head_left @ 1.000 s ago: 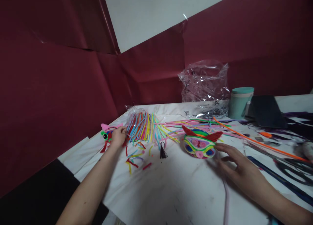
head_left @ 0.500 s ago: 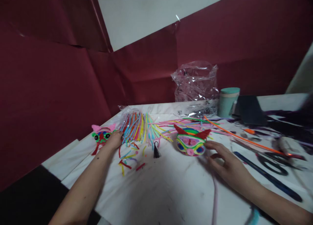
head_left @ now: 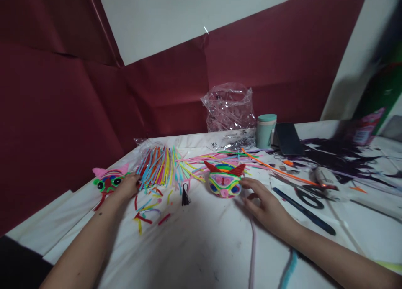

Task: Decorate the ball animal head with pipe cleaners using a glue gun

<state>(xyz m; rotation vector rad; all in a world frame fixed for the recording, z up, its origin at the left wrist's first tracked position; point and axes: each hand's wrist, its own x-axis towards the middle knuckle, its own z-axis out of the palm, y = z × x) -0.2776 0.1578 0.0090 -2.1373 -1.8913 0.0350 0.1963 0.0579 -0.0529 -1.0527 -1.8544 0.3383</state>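
Lilac fuzz ran up the near part of the tabletop in one long stem, with a fluffy blue stem near my right forearm. My right hand was loosely open, thumb and fingers apart, fingertips at the side of the horned face, touching or nearly so. That piece sat ahead of me, its red horns pointing up and outward. I judged it light, soft on the surface but firmer beneath, not slippery; the horns and small curled trims looked easiest to bend or pull loose, so the rounded sides seemed the better hold. Scissors and a dark blue strip bounded the right; cut scraps and a black tassel lay left, so the widest room ran toward me. My left hand rested between the pink-eared face and the bundled stems; I couldn't tell whether its fingers gripped anything. Beyond stood a green canister and a crinkled clear bag, against the maroon covering.
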